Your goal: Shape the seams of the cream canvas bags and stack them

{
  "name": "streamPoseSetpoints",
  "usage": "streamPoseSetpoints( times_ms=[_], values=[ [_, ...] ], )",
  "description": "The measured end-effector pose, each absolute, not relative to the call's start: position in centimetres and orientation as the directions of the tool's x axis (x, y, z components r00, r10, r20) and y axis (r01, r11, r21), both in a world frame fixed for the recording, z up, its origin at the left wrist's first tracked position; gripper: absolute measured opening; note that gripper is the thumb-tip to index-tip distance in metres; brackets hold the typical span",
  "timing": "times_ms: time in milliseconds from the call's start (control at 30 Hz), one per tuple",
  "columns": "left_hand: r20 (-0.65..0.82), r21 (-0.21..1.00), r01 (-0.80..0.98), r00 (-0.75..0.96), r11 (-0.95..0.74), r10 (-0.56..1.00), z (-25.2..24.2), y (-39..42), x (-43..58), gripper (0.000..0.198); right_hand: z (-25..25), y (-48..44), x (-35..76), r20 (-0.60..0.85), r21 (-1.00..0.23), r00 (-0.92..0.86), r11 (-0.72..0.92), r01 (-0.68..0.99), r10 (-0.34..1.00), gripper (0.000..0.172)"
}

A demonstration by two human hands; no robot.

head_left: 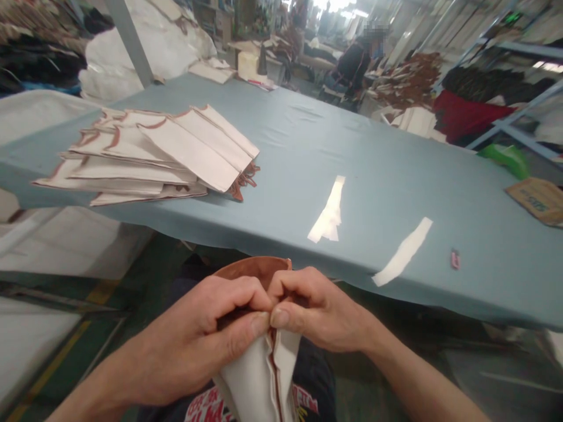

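My left hand [206, 337] and my right hand [314, 308] meet thumb to thumb below the table's front edge. Both pinch the same cream fabric piece [259, 381] with a brown trimmed rim [253, 268], which hangs down over my lap. On the blue-grey table [373, 176], at the left, lies a fanned stack of similar cream pieces with brown edging [153, 155], well out of reach of either hand.
Two pale tape strips [329, 212] [402, 252] and a small pink tag [454, 258] lie on the table. A cardboard piece [539, 199] sits at the right edge. A seated person [356, 61] works far behind; fabric piles and shelving surround the table.
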State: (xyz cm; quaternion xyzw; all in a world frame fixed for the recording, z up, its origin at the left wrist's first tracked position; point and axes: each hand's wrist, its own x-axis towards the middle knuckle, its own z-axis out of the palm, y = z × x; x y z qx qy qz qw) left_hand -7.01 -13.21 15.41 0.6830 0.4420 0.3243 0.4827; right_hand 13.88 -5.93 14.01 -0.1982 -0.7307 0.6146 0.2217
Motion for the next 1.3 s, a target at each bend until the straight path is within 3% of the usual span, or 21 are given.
streamPoseSetpoints(
  times_ms=[167, 333, 433, 600, 800, 900, 1067, 1300],
  values=[
    [0.003, 0.913, 0.382, 0.352, -0.146, 0.936, 16.1, -11.3, -7.8, 0.029, 16.6, -4.1, 14.9, 0.138, -0.845, -0.897, 0.522, 0.115, 0.421, 0.033],
    [-0.090, 0.960, 0.279, 0.419, -0.034, 0.903, 14.4, -10.3, -8.5, 0.038, 15.7, -5.2, 14.1, 0.298, -0.728, -0.805, 0.667, 0.155, 0.513, 0.021],
    [-0.041, 0.966, 0.249, 0.422, -0.073, 0.906, 14.1, -10.2, -8.9, 0.045, 14.9, -6.2, 13.5, 0.373, -0.773, -0.732, 0.628, 0.095, 0.570, 0.023],
    [0.012, 0.943, 0.311, 0.328, -0.120, 0.945, 14.6, -10.4, -10.2, 0.066, 14.2, -5.9, 14.9, 0.365, -0.876, -0.680, 0.483, -0.019, 0.636, 0.034],
    [-0.051, 0.953, 0.294, 0.377, -0.067, 0.925, 13.7, -11.2, -10.3, 0.069, 10.3, -3.7, 17.7, 0.110, -0.895, -0.676, 0.369, 0.252, 0.728, 0.031],
    [-0.038, 0.951, 0.294, 0.427, -0.099, 0.903, 13.5, -11.1, -9.8, 0.061, 8.0, -3.6, 17.0, 0.070, -0.894, -0.651, 0.337, 0.295, 0.756, 0.029],
    [-0.086, 0.970, 0.240, 0.510, -0.045, 0.856, 13.8, -11.4, -9.4, 0.027, 5.6, -4.5, 14.2, 0.042, -0.909, -0.678, 0.310, 0.279, 0.734, 0.032],
    [-0.162, 0.963, 0.265, 0.430, 0.047, 0.888, 13.7, -11.8, -9.2, 0.015, 4.9, -4.3, 13.4, 0.013, -0.928, -0.683, 0.263, 0.264, 0.731, 0.036]
  ],
)
